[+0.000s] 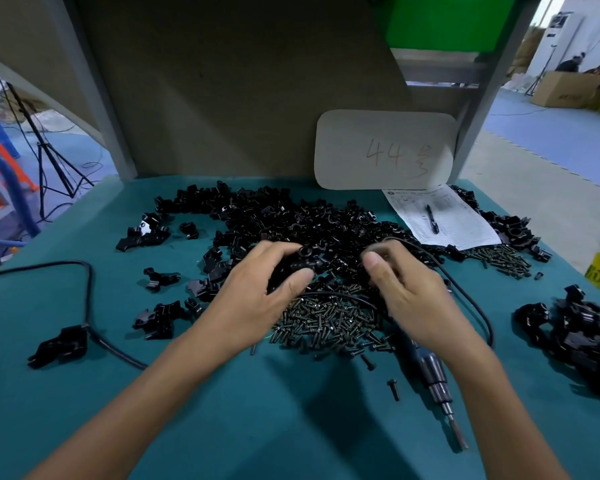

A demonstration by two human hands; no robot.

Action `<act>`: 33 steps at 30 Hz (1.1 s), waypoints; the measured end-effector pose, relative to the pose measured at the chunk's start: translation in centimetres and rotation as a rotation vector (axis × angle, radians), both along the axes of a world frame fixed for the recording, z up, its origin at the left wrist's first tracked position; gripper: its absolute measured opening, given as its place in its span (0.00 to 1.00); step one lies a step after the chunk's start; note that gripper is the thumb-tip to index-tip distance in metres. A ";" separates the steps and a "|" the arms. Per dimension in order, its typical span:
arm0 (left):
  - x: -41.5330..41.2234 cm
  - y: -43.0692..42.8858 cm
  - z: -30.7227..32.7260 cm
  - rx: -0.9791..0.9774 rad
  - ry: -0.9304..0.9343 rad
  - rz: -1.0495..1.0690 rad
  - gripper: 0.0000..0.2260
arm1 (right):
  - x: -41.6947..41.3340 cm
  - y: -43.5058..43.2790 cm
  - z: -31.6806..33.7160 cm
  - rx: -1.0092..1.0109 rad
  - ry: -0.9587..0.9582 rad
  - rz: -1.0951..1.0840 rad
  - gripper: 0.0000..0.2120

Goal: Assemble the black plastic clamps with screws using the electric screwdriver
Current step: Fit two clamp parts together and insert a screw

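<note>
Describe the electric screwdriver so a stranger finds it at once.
On the teal table, look right of the screw pile, under the right forearm. There lies the electric screwdriver, bit toward the viewer. Unlike the small black parts around, it is long with a silver metal nose.

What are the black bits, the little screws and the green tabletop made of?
Black clamp pieces: probably hard plastic, glossy, with bright glints on their moulded edges. Screws: they look like metal, dark with a dull shine. Tabletop: maybe a rubbery or vinyl mat, matte teal and smooth, with soft shadows and no glare.
</note>
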State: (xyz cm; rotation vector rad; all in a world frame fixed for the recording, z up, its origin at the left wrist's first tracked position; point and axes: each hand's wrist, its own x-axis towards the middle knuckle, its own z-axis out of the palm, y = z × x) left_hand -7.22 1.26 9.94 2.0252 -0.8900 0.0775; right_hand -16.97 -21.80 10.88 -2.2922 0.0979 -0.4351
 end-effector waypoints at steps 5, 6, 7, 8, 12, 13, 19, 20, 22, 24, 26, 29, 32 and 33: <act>0.0 -0.2 -5.5 0.120 0.092 0.009 0.20 | -1.3 -4.0 -6.2 -0.385 0.555 -0.340 0.38; 0.1 -0.4 -6.5 0.151 0.084 0.008 0.20 | -1.4 -4.2 -7.1 -0.384 0.608 -0.349 0.38; 0.2 -0.7 -7.2 0.183 0.072 0.011 0.19 | -1.4 -4.5 -7.7 -0.365 0.625 -0.366 0.36; 0.3 -0.9 -7.9 0.212 0.058 0.017 0.19 | -1.3 -4.8 -8.0 -0.345 0.624 -0.378 0.32; 0.7 -1.8 -9.5 0.262 -0.004 0.034 0.23 | -1.5 -5.6 -8.3 -0.020 0.481 -0.340 0.17; 0.7 -1.9 -9.7 0.262 -0.009 0.034 0.24 | -1.7 -5.5 -8.1 0.172 0.392 -0.331 0.14; 0.1 -2.0 -11.0 0.302 -0.179 0.076 0.25 | -0.6 -5.1 -7.9 1.442 -0.103 -0.243 0.24; -0.1 -2.0 -11.0 0.291 -0.239 0.101 0.24 | -0.2 -4.9 -8.2 1.568 -0.164 -0.205 0.27; -0.2 -2.1 -11.1 0.273 -0.378 0.144 0.20 | 0.6 -4.4 -8.8 1.771 -0.269 -0.149 0.31; -0.3 -2.1 -11.3 0.254 -0.455 0.164 0.17 | 1.1 -4.2 -9.7 1.879 -0.349 -0.107 0.31; -0.4 -2.0 -11.3 0.237 -0.437 0.152 0.18 | 1.5 -4.1 -10.4 1.952 -0.383 -0.103 0.26; -0.5 -1.8 -11.4 0.226 -0.436 0.140 0.18 | 1.9 -3.9 -10.8 1.939 -0.376 -0.150 0.24; -0.5 -2.0 -11.4 0.214 -0.443 0.124 0.16 | 2.2 -3.4 -10.8 1.910 -0.378 -0.156 0.25; -0.5 -2.0 -11.3 0.212 -0.440 0.120 0.15 | 2.3 -3.1 -10.7 1.907 -0.366 -0.155 0.25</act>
